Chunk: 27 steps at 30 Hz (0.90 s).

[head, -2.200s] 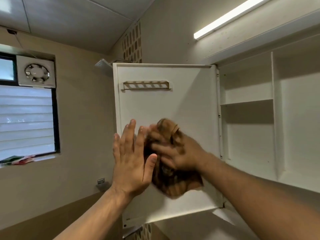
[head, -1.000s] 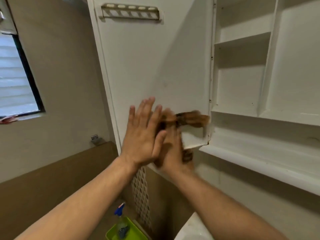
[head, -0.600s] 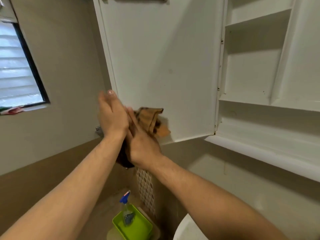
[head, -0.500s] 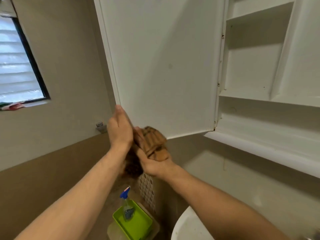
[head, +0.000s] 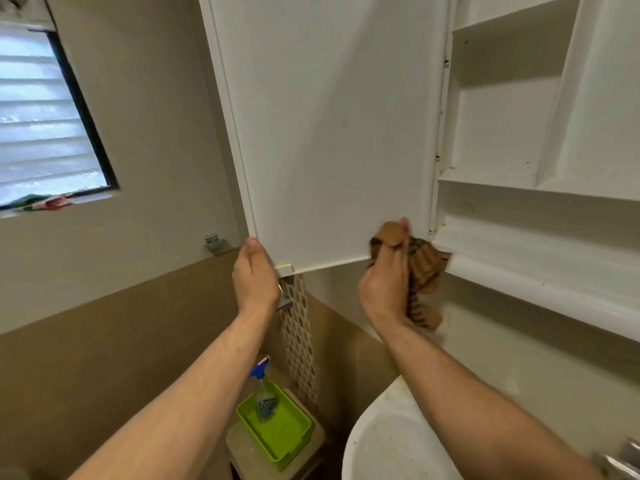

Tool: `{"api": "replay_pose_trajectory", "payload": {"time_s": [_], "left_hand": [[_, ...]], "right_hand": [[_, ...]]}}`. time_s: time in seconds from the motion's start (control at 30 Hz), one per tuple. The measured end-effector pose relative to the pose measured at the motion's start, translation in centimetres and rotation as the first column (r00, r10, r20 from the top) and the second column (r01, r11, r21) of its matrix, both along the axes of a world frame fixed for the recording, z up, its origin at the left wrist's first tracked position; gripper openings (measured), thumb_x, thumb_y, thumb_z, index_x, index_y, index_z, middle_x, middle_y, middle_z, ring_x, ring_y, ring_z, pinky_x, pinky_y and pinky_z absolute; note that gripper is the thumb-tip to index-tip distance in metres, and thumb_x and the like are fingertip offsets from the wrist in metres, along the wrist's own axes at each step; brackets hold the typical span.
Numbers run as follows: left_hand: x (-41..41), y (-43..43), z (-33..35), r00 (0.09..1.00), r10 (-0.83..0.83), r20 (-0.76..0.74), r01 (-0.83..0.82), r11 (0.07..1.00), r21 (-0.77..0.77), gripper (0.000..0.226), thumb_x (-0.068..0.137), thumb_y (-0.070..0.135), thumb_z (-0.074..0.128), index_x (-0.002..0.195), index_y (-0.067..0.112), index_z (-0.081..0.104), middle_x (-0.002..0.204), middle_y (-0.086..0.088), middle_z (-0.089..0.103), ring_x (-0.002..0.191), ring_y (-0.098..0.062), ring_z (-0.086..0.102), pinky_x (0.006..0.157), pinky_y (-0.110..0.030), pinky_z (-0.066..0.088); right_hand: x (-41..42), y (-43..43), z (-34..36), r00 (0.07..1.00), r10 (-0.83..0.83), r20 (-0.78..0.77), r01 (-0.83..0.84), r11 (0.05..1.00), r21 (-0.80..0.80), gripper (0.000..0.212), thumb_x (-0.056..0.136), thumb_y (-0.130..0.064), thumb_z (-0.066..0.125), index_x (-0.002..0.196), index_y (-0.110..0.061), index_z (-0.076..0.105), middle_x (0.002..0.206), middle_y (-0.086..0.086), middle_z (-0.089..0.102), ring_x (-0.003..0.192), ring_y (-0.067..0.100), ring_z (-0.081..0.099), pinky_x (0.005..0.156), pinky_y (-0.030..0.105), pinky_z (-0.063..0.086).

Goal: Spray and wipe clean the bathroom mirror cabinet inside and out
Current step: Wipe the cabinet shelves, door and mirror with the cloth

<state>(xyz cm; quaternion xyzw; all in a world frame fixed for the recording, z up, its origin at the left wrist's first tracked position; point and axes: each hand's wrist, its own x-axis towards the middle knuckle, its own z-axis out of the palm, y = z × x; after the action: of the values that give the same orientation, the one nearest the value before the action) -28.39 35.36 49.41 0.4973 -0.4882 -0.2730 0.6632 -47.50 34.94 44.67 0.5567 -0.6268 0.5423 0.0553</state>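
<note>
The cabinet door [head: 329,133] hangs open on its hinge side, swung out to the left of the cabinet [head: 502,133], well above the sink [head: 381,441]. The panel is judged rigid and light, and free to swing under wiping pressure, so it needs bracing at the free edge. The left hand [head: 256,282] does this by gripping the lower free corner, thumb on the inner face; the fingers behind the panel are hidden. The right hand [head: 384,285] is clamped on the cloth [head: 424,268] and presses it against the lower hinge-side corner of the door, where the door meets the cabinet's bottom ledge. The hands are apart, one at each lower corner. The cloth is soft and limp, with a loose tail hanging below the palm; it is judged best held bunched so that the tail does not catch in the hinge gap. The painted surface looks smooth and is likely slippery when wet. Count: one open door, one cloth, two hands, one sink. One spray bottle [head: 265,396] with a blue head stands in one green tray [head: 291,438] low down, near neither hand. Four cabinet compartments show in part, all without contents. One window [head: 41,116] is on the left wall.
</note>
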Motion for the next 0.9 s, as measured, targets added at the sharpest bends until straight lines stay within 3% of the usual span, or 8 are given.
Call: {"api": "replay_pose_trajectory", "payload": {"time_s": [0.1,0.17,0.23,0.33,0.5,0.6,0.77,0.9], "left_hand": [[1.4,-0.2,-1.4,0.998,0.016,0.058,-0.018,0.999,0.038,0.050,0.108,0.042,0.031,0.128,0.008,0.062,0.119,0.001,0.064,0.115,-0.018,0.056,0.094,-0.027,0.042],[2.2,-0.3,-2.2,0.998,0.016,0.059,-0.019,0.998,0.051,0.048,0.109,0.040,0.030,0.121,0.009,0.065,0.119,-0.006,0.067,0.115,-0.023,0.058,0.095,-0.033,0.043],[2.8,-0.3,-2.8,0.999,0.005,0.052,-0.008,0.998,0.055,0.047,0.109,0.041,0.028,0.112,0.015,0.068,0.113,-0.004,0.069,0.110,-0.022,0.059,0.091,-0.033,0.044],[3.3,-0.1,-2.9,0.999,-0.009,0.054,0.007,0.999,0.037,0.046,0.109,0.042,0.026,0.096,0.025,0.067,0.098,0.006,0.069,0.098,-0.013,0.061,0.076,-0.024,0.040],[3.1,0.3,-2.4,0.998,-0.037,0.047,0.036,0.999,0.024,0.044,0.109,0.042,0.028,0.091,0.030,0.066,0.092,0.010,0.069,0.088,-0.002,0.061,0.070,-0.018,0.040],[3.5,0.3,-2.8,0.996,-0.074,0.051,0.074,0.997,0.006,0.043,0.109,0.041,0.028,0.092,0.031,0.066,0.091,0.011,0.069,0.083,0.005,0.061,0.066,-0.011,0.040],[3.1,0.1,-3.0,0.994,-0.091,0.061,0.091,0.996,-0.002,0.039,0.109,0.038,0.031,0.095,0.030,0.067,0.091,0.014,0.067,0.078,0.019,0.058,0.060,0.000,0.039],[2.2,-0.1,-3.1,0.996,-0.063,0.060,0.064,0.998,-0.006,0.040,0.109,0.039,0.032,0.085,0.031,0.063,0.082,0.012,0.065,0.069,0.008,0.060,0.061,-0.015,0.046]], "right_hand": [[-0.2,1.9,-0.9,0.948,0.297,-0.119,-0.295,0.955,0.031,0.054,0.107,-0.018,0.047,0.157,-0.033,0.034,0.156,-0.026,0.033,0.142,-0.006,0.034,0.120,0.025,0.031],[-1.9,2.2,0.1,0.961,0.247,-0.122,-0.252,0.967,-0.025,0.041,0.105,-0.021,0.049,0.146,-0.030,0.048,0.143,-0.036,0.035,0.132,-0.004,0.041,0.112,0.010,0.032],[-4.4,1.5,1.9,1.000,-0.002,-0.026,0.000,0.997,-0.079,0.036,0.098,-0.012,0.058,0.133,-0.017,0.057,0.144,-0.019,0.038,0.129,0.014,0.046,0.105,0.005,0.029],[-7.4,1.0,4.3,0.947,-0.309,-0.085,0.303,0.950,-0.078,0.031,0.091,-0.006,0.062,0.122,-0.009,0.064,0.135,0.010,0.050,0.121,0.028,0.051,0.096,0.026,0.029],[-5.3,1.8,2.7,0.951,-0.273,-0.143,0.282,0.959,0.042,0.033,0.094,0.002,0.051,0.121,-0.007,0.068,0.125,0.009,0.060,0.118,0.027,0.051,0.094,0.030,0.041],[-6.7,3.1,4.5,0.948,-0.207,-0.243,0.234,0.968,0.088,0.031,0.090,0.002,0.048,0.095,-0.020,0.070,0.102,0.001,0.064,0.094,0.021,0.060,0.076,0.030,0.044],[-8.6,2.6,9.3,0.975,-0.180,-0.134,0.168,0.981,-0.095,0.031,0.095,-0.002,0.047,0.104,-0.025,0.066,0.102,-0.017,0.052,0.089,-0.003,0.049,0.077,0.009,0.040],[-6.8,2.4,3.9,0.925,-0.272,-0.264,0.287,0.958,0.021,0.034,0.092,0.004,0.052,0.118,-0.008,0.070,0.126,0.007,0.061,0.116,0.026,0.053,0.093,0.039,0.051]]}}
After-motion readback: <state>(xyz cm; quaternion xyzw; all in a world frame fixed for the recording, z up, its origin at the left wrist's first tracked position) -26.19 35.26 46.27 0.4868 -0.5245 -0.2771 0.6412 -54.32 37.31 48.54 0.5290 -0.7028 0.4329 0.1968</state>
